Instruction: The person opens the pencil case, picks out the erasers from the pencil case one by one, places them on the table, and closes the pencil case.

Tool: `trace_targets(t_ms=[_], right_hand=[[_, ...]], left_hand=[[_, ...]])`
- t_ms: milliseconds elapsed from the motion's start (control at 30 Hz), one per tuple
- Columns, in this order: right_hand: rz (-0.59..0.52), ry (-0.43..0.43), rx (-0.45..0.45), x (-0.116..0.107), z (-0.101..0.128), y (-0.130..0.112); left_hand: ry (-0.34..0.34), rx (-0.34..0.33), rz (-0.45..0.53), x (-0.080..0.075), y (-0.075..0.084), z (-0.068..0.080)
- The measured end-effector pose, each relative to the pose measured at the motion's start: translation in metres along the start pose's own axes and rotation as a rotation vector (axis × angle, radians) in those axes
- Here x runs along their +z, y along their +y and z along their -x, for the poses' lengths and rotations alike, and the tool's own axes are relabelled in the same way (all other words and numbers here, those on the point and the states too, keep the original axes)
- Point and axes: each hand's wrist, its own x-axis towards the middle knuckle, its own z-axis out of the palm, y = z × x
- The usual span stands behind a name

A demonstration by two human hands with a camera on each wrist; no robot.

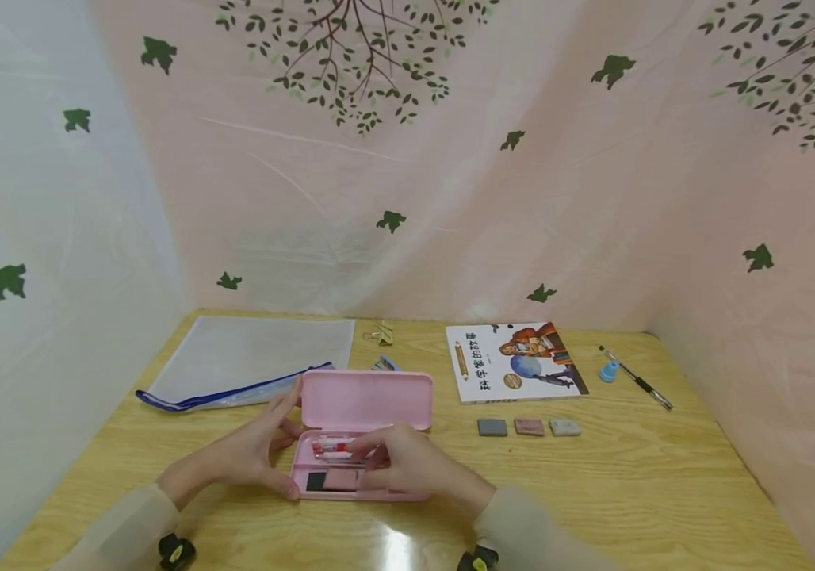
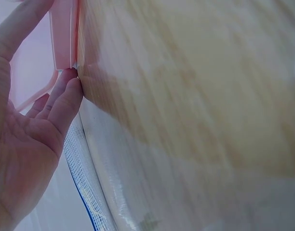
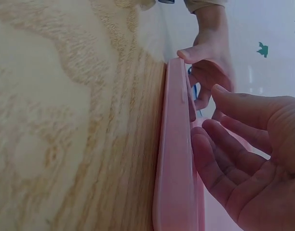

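Note:
A pink pencil case (image 1: pixel 368 400) lies with its lid raised towards the back of the table. In its back compartment are red-and-white pens (image 1: pixel 332 449); in the front one lie a dark eraser (image 1: pixel 315 481) and a pink eraser (image 1: pixel 341 479). My left hand (image 1: pixel 256 446) holds the case's left end, thumb at the near corner and fingers by the hinge and lid. My right hand (image 1: pixel 407 464) reaches over the case's right half, hiding part of the inside. In the right wrist view its thumb and fingers (image 3: pixel 224 159) are apart, with nothing visible between them.
Right of the case lie a grey eraser (image 1: pixel 491 427), a pink one (image 1: pixel 529 427) and a pale one (image 1: pixel 564 427). Behind are a book (image 1: pixel 514 362), a pen (image 1: pixel 639 381), a blue cone-shaped item (image 1: pixel 609 371), a binder clip (image 1: pixel 383 333) and a blue-edged clear folder (image 1: pixel 265 349).

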Motion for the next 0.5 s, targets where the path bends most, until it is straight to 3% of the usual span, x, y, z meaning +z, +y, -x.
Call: trace_targets(t_ms=[200, 500], right_hand=[[0.053, -0.002, -0.022, 0.004, -0.0019, 0.0012], [0.025, -0.018, -0.053, 0.0094, -0.0022, 0.0029]], left_hand=[[0.001, 0.002, -0.001, -0.0005, 0.0002, 0.0005], [-0.003, 0.0, -0.005, -0.0005, -0.0002, -0.0003]])
